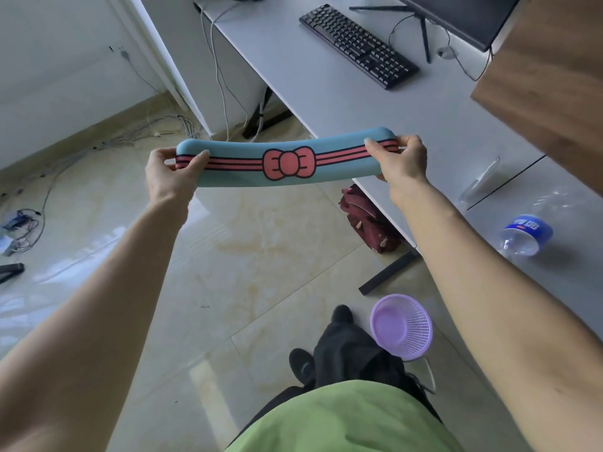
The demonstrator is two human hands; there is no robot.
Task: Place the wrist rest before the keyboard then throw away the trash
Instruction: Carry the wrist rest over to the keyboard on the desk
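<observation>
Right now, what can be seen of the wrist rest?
The wrist rest is a long, rounded blue pad, seemingly soft foam, with pink and black stripes and a pink bow at its middle. It is held level in the air beside the desk, the left hand and right hand each pinching one end. It touches nothing else.

The wrist rest [287,158], pinched at both ends, looks smooth, matt and soft. Beyond the grip, a matt black plastic keyboard [358,44] lies on a smooth matt desk [326,93]. Below: glossy floor tiles [244,239] and a perforated plastic basket [402,326]. Right: a clear crumpled plastic bottle [525,234].
</observation>
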